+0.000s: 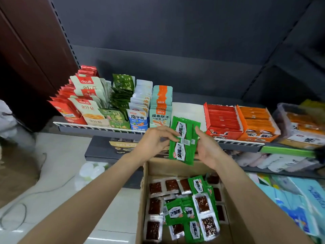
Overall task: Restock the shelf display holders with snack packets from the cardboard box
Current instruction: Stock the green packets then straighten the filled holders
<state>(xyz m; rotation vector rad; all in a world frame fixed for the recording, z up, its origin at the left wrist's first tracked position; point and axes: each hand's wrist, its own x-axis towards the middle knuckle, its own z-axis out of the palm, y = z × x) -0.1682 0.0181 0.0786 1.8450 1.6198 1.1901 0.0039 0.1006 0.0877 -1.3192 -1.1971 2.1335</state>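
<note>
Green foil snack packets (182, 140), a small stack with black-and-white lettering, are held upright between a person's two bare hands in front of a grey metal shelf (98, 129) with a white ribbed front rail. The left hand (155, 140) pinches the stack's left edge with curled fingers and thumb; the right hand (206, 149) grips the right edge, palm turned inward, thumb up along the side of the packets. The stack hangs above the far rim of an open brown cardboard box (143, 199), just below and in front of a white empty-looking display holder (189, 110) on the shelf. Inside the box lie more loose packets (184, 208), some showing green fronts, others turned to clear backs with dark red-brown contents. To the left of the white holder, upright rows of pouches fill the shelf: teal-and-orange pouches (161, 110), blue-and-white pouches (139, 118), dark green pouches (121, 101), cream pouches with red labels (88, 101) and red pouches (65, 106) at the far left. To the right stand a red carton of stick snacks (222, 118) and an orange carton (256, 122) beside it. A lower shelf carries pale, blurred bags (274, 160). The floor at left shows pale tiles (58, 155).
</note>
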